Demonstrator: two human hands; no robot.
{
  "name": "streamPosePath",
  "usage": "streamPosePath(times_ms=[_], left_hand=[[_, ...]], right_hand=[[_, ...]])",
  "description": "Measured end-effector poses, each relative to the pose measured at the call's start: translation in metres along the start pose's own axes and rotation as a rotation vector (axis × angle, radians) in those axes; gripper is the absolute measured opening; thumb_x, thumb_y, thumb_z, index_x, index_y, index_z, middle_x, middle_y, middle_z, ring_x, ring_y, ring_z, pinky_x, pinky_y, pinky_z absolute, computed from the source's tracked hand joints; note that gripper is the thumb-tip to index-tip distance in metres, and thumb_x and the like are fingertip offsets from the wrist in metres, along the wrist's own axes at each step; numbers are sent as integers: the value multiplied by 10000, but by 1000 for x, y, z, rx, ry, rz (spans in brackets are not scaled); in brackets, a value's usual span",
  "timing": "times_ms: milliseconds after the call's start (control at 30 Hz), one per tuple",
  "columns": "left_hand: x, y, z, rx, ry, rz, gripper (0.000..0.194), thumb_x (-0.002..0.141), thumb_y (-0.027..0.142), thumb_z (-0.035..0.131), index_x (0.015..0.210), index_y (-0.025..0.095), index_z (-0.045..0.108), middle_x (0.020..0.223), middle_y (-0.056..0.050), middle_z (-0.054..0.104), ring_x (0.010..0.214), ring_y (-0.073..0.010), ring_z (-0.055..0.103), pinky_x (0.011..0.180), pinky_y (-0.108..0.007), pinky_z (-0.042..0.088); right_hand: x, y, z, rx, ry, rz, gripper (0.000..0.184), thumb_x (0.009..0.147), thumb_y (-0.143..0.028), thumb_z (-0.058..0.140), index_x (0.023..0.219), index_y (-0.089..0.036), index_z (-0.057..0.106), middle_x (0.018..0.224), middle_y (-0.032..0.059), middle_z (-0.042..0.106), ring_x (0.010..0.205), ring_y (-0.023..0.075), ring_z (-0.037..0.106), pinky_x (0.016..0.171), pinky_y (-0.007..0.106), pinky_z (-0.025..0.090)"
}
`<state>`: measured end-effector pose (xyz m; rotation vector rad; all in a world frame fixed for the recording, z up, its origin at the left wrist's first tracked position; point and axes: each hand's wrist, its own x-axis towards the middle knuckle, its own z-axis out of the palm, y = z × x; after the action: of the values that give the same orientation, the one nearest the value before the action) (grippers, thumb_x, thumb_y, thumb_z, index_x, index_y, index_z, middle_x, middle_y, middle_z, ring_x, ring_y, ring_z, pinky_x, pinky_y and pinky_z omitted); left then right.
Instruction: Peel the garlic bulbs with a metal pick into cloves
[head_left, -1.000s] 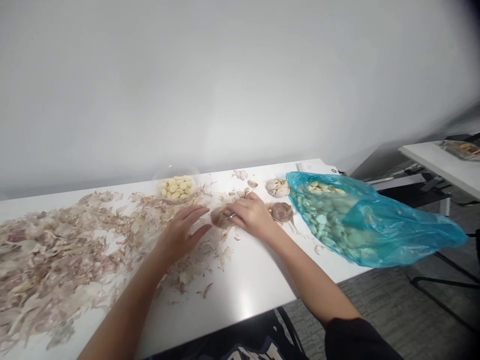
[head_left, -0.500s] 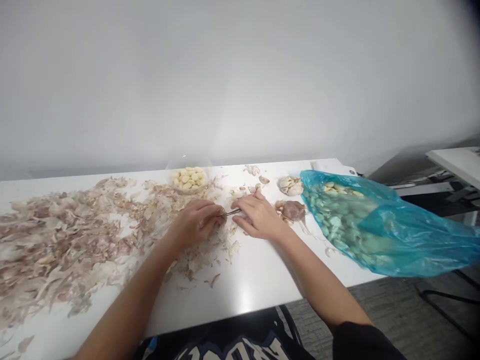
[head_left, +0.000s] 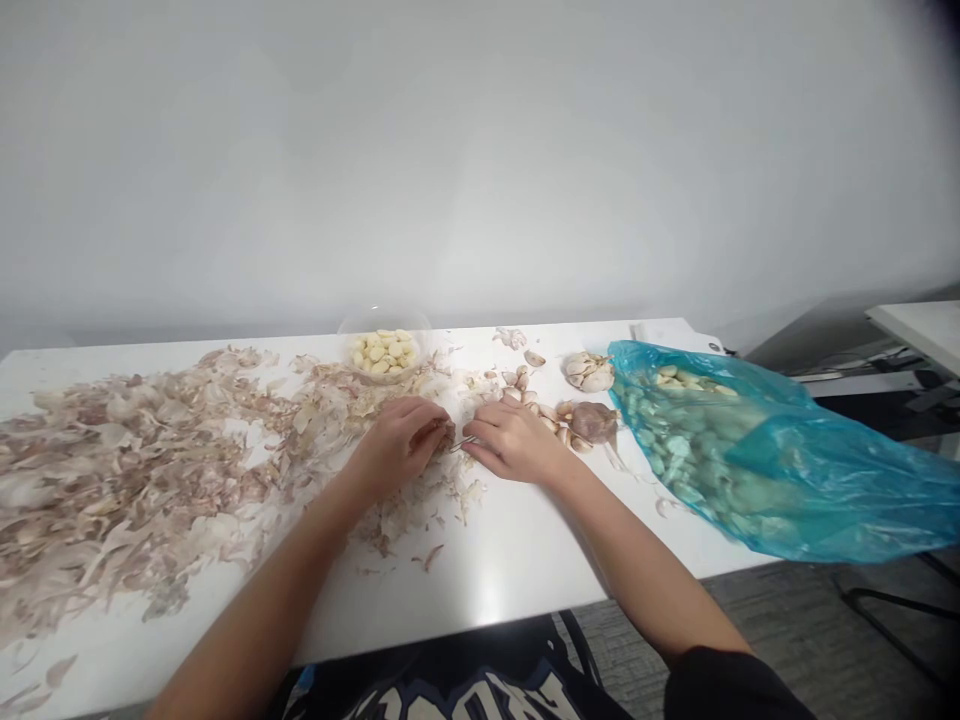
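Over the middle of the white table, my left hand is closed, its fingertips pinching a garlic clove mostly hidden by them. My right hand grips a thin metal tool that looks like tweezers, its tip at the clove. Unpeeled garlic cloves lie just beyond and beside my right hand. Farther right sit a pale garlic bulb and a browner, purplish bulb. Behind my left hand stands a clear bowl with peeled cloves in it.
A wide heap of dry garlic skins covers the table's left side and reaches under my left hand. On the right, a blue plastic bag with peeled cloves inside hangs over the table's edge. A grey wall rises behind.
My right hand has dropped slightly, and the tool's tip is now lower at the clove. More cloves show behind that hand. The whole view has shifted a little.
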<state>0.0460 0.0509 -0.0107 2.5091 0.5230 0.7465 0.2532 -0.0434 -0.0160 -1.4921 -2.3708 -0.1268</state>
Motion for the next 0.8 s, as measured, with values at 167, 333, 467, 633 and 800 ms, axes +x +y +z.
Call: streamPosePath(times_ms=[167, 333, 467, 633, 800], left_hand=[[0, -1, 1, -1, 35, -46, 138, 931, 205, 530, 1001, 168, 643, 922, -52, 704, 875, -167, 643, 818, -304, 513], [1, -5, -1, -25, 88, -137, 186, 934, 250, 509, 987, 164, 665, 963, -70, 724, 907, -185, 668, 817, -300, 521], [1, -8, -4, -96, 134, -281, 229, 923, 280, 488, 965, 161, 679, 924, -65, 728, 841, -177, 673, 775, -293, 520], [2, -10, -3, -236, 123, -411, 259, 895, 323, 514, 974, 159, 697, 913, -66, 727, 807, -171, 663, 751, -287, 512], [2, -7, -2, -393, 154, -512, 275, 870, 363, 554, 962, 153, 705, 867, -63, 716, 726, -135, 624, 638, -233, 472]], right_hand=[[3, -5, 10, -38, 113, -68, 313, 990, -357, 468, 824, -168, 654, 737, 13, 606, 722, 129, 477, 716, 293, 252], [7, -12, 14, -79, 202, -106, 303, 981, -331, 501, 770, -169, 646, 693, 1, 590, 692, 128, 454, 705, 294, 250], [9, -14, 15, -94, 258, -111, 268, 959, -301, 546, 741, -173, 634, 668, -9, 573, 679, 130, 433, 697, 292, 246], [9, -10, 16, -137, 281, -76, 304, 959, -301, 544, 693, -167, 601, 654, -9, 569, 673, 127, 436, 693, 295, 237], [6, -3, 17, -198, 233, 34, 325, 970, -291, 517, 681, -163, 595, 650, -5, 573, 640, 122, 426, 697, 303, 220]])
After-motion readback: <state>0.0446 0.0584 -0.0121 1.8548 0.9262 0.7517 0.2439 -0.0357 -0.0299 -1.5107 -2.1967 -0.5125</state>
